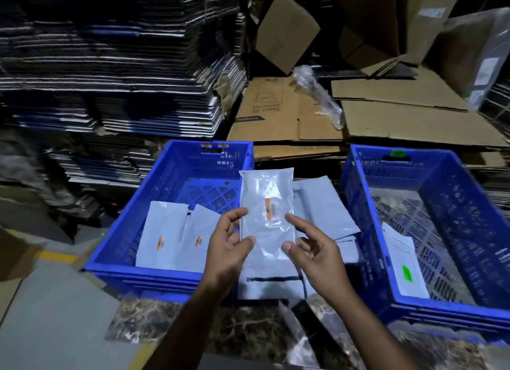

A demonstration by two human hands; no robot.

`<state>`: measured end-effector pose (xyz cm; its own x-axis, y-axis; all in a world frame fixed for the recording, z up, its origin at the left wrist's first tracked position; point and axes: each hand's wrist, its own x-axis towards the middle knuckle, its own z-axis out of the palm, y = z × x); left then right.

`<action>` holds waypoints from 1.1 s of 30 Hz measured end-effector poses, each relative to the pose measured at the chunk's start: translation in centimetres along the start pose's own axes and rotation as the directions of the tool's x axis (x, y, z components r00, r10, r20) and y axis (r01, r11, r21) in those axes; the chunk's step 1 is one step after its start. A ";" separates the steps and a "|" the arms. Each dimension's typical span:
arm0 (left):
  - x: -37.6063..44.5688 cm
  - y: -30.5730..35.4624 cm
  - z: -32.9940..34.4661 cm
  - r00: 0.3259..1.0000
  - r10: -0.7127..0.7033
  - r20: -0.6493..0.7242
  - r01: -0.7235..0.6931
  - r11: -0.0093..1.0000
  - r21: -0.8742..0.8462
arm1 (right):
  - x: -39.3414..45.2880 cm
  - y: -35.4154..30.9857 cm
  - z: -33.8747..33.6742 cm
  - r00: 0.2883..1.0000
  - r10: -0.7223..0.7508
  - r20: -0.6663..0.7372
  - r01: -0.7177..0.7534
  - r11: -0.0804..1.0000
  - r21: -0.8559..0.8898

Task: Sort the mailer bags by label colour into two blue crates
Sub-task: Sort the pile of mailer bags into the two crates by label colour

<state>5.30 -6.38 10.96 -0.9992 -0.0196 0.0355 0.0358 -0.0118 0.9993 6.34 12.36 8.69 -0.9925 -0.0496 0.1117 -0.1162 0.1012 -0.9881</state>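
Observation:
A grey mailer bag with an orange label stands upright between the two crates. My left hand holds its lower left edge between thumb and fingers. My right hand holds the lower right edge the same way. The left blue crate carries an orange tag on its far wall and holds two orange-labelled bags. The right blue crate carries a green tag and holds a green-labelled bag. More grey mailer bags lie piled between the crates, under my hands.
Stacks of flattened dark cartons rise behind the left crate. Brown flattened cardboard lies behind the right crate, with a clear plastic wrap on it. A marbled surface is near me; a yellow floor line runs at left.

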 end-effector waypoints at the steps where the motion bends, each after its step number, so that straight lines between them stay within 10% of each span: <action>1: 0.7 0.1 -1.2 0.999 -0.007 -0.049 0.006 1.000 -0.011 | 0.4 0.3 0.9 0.999 0.021 0.030 -0.022 1.000 0.005; 8: 7.2 -0.6 -12.2 0.950 -0.011 -0.312 0.084 0.972 0.219 | 3.3 4.6 9.9 0.953 0.048 0.298 0.137 0.811 -0.569; 14: 11.1 -5.9 -15.4 0.960 -0.188 -0.206 0.273 0.779 0.565 | 3.0 8.9 14.6 0.946 -0.106 0.307 0.320 0.464 -0.826; 19: 11.0 -10.0 -15.6 0.814 -0.581 0.031 0.325 0.499 0.803 | 3.3 9.6 14.8 0.952 -0.034 0.305 0.293 0.389 -0.873; 22: 11.0 -10.0 -14.0 0.912 -0.411 -0.009 0.138 0.285 0.949 | 3.0 7.8 14.1 0.967 -0.090 0.237 0.250 0.487 -0.837; 27: 8.5 -8.4 -8.4 0.984 0.046 0.172 -0.163 0.612 0.774 | 2.7 9.9 9.6 0.998 -0.061 -0.025 0.017 0.604 -0.797; 33: 5.6 -8.3 -1.8 0.956 0.039 0.290 -0.282 0.379 0.881 | 1.2 15.5 3.1 0.944 0.283 -0.167 -0.231 0.211 -0.950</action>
<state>-0.53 -8.14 2.87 -0.9597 0.2705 0.0762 0.2787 0.8820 0.3800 3.45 10.76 -6.87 -0.9766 0.1477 -0.1565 0.1692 0.9765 -0.1337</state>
